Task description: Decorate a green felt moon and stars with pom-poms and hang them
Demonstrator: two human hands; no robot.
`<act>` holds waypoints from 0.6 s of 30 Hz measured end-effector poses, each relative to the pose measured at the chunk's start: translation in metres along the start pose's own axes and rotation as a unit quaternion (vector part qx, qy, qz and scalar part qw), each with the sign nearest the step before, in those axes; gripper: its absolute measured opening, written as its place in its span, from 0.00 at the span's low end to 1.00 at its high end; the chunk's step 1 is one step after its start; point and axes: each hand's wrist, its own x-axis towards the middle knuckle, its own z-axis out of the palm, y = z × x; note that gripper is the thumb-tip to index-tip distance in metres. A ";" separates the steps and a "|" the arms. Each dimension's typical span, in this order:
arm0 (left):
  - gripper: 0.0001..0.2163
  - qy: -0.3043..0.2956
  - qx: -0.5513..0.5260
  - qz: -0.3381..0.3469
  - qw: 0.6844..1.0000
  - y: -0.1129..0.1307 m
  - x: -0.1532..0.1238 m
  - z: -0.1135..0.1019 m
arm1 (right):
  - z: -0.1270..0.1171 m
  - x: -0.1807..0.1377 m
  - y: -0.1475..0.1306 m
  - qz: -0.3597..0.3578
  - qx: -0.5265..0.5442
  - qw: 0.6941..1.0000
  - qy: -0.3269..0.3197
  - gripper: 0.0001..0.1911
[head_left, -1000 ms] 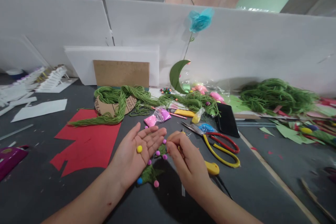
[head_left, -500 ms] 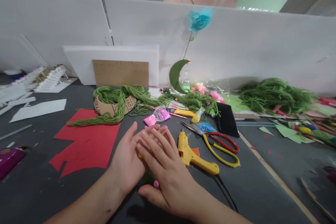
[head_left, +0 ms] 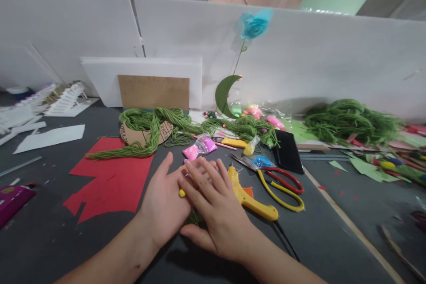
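At far left, a purple pouch (head_left: 15, 202), then white paper (head_left: 49, 139), loose on the dark table (head_left: 29, 248). Next, red paper (head_left: 109, 177), cut jaggedly, with green yarn (head_left: 146, 142) trailing over its upper part from a piece of cardboard (head_left: 165, 133). Near the middle, the left hand (head_left: 164, 202), palm up, fingers outstretched, not clenched. On its palm, a small yellow ball (head_left: 182, 193), peeping out at the edge of the cover above; cannot fairly tell its full shape with so much hidden. Laid flat across it, the right hand (head_left: 213, 199), palm down, fingers extended, not clenched either. Judging by the pose, rolling of the ball in hand and unfinished: not yet let go, not yet set on anything. Already done, seemingly: a green crescent (head_left: 223, 97) standing behind, with a blue flower (head_left: 255, 26) on a stem above. Farther right, lying unheld, a glue gun (head_left: 254, 205), scissors (head_left: 282, 195), a phone (head_left: 289, 153) and a yarn heap (head_left: 353, 124).
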 end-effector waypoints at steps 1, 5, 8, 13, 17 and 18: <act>0.29 -0.002 0.004 0.015 1.000 0.001 0.000 0.000 | -0.001 0.000 0.000 -0.004 0.002 1.000 0.006 0.34; 0.29 -0.006 0.003 0.050 0.999 0.003 0.001 -0.001 | -0.002 0.001 0.001 -0.064 0.009 0.998 -0.007 0.35; 0.28 -0.010 0.014 0.015 1.000 0.003 0.001 -0.001 | -0.001 0.001 0.002 -0.026 0.003 1.000 -0.010 0.36; 0.28 0.020 0.000 0.054 0.998 0.003 0.000 0.003 | -0.003 0.002 0.000 -0.058 0.024 0.998 0.013 0.34; 0.27 0.027 0.000 0.017 1.000 0.000 0.001 0.002 | -0.001 0.002 -0.001 -0.026 0.026 0.999 -0.018 0.36; 0.27 0.026 0.002 0.016 1.000 0.000 0.001 0.002 | -0.001 0.002 -0.001 -0.016 0.028 0.999 -0.011 0.36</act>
